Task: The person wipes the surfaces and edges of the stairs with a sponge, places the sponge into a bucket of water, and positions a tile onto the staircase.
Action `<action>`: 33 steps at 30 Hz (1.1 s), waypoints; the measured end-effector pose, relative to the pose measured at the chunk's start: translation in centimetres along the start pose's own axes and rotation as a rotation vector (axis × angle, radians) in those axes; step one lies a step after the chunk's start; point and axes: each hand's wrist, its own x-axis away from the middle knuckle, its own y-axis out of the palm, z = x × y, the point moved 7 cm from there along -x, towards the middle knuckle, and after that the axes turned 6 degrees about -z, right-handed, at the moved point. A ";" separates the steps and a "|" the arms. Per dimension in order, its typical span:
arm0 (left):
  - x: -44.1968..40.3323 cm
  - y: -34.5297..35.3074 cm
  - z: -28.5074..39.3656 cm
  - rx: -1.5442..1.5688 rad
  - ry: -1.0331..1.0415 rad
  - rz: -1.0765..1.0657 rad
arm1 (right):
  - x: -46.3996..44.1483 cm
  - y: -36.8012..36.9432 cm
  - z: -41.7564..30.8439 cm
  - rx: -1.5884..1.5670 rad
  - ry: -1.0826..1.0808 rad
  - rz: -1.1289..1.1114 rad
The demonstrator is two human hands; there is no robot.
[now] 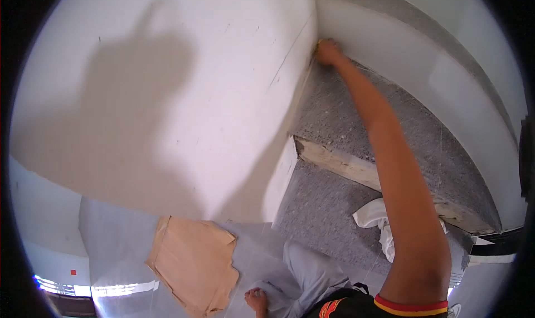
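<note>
My right hand (pixel 327 51) is stretched far forward into the inner corner of a grey speckled stair step (pixel 340 109). It is closed on a small yellow thing (pixel 320 43), mostly covered by the fingers, pressed where the white wall (pixel 239 95) meets the white riser (pixel 384 45). Down at the bottom edge, my left hand (pixel 256 300) is beside my grey trouser leg (pixel 276 298), fingers curled. Whether it holds anything is too small to make out. A crumpled white cloth (pixel 370 213) lies on the lower step, partly behind my right arm.
A torn sheet of brown cardboard (pixel 195 262) lies on the grey floor (pixel 117 234) at lower left. The front edge (pixel 340 163) of the step is stained and rough. Curved steps rise toward the upper right. My shadow falls across the wall.
</note>
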 end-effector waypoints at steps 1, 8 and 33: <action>0.3 -0.3 -0.2 0.018 0.020 0.031 | 0.1 0.4 -0.1 -0.004 -0.001 -0.009; 0.2 -0.8 -1.0 -0.050 -0.138 0.030 | 7.5 -2.0 -5.2 -0.069 -0.125 -0.095; 0.3 -1.6 -3.1 0.158 -0.014 0.160 | 14.2 -3.7 -0.6 0.042 -0.307 -0.047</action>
